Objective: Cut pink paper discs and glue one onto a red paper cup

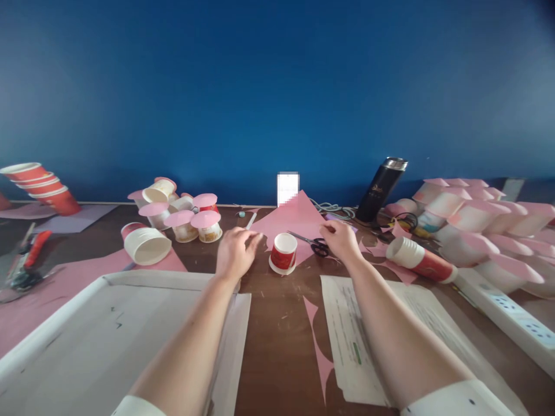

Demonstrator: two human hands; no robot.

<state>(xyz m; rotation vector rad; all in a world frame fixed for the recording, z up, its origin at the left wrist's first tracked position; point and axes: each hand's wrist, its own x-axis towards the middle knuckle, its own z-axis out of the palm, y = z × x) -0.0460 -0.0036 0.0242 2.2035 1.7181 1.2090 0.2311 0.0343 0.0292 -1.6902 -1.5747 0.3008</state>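
A red and white paper cup (284,252) stands between my hands on the brown table, its white rim widest at the base. My left hand (237,252) is just left of it, apart from it, thumb and fingers spread with nothing between them. My right hand (341,240) is bent with its fingers curled together beside the black scissors (319,248). Whatever those fingertips hold, if anything, is hidden. The scissors lie with blades toward the cup, partly over a large pink paper sheet (288,218).
Cups with pink paper tops (181,222) stand at left; many more (485,214) crowd the right. A black bottle (381,190), stacked cups (422,260) and a power strip (503,306) are right. A white tray (99,323), printed paper (347,341) and pink scraps (318,346) lie nearer.
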